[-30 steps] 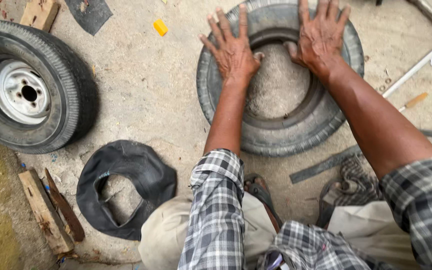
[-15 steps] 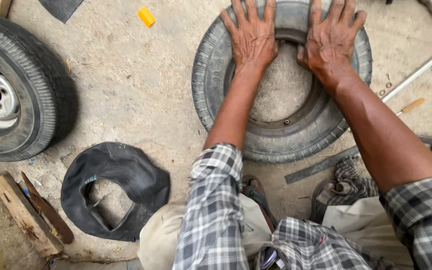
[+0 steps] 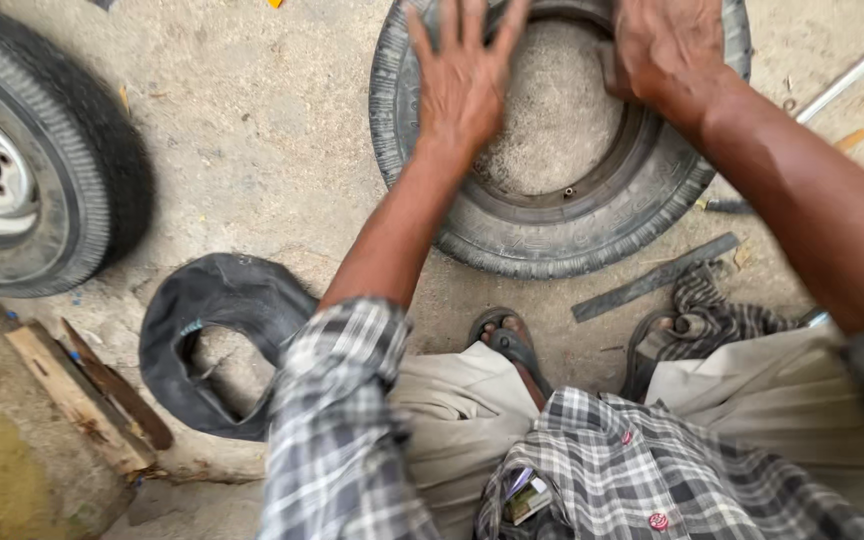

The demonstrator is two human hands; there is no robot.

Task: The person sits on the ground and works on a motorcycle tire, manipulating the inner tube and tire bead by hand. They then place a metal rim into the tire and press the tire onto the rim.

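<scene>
A worn black tyre (image 3: 542, 235) without a rim lies flat on the concrete ground in front of me. My left hand (image 3: 467, 75) rests palm down on its far left side, fingers spread over the inner edge. On the far right side, my right hand (image 3: 667, 45) presses the tyre's inner rim; its fingers run out of the top of the view. A small valve stem (image 3: 569, 191) pokes out on the tyre's inner edge near me.
A wheel with a tyre on a white rim (image 3: 22, 160) lies at the left. A limp black inner tube (image 3: 217, 335) sits beside my left knee, next to wooden blocks (image 3: 77, 395). A flat metal bar (image 3: 652, 277) and a crumpled cloth (image 3: 717, 315) lie by my sandalled feet.
The view has tilted down and closed in, so the tyre sits higher in view. Both hands stay on the tyre's far side, the left shifted towards the inner edge.
</scene>
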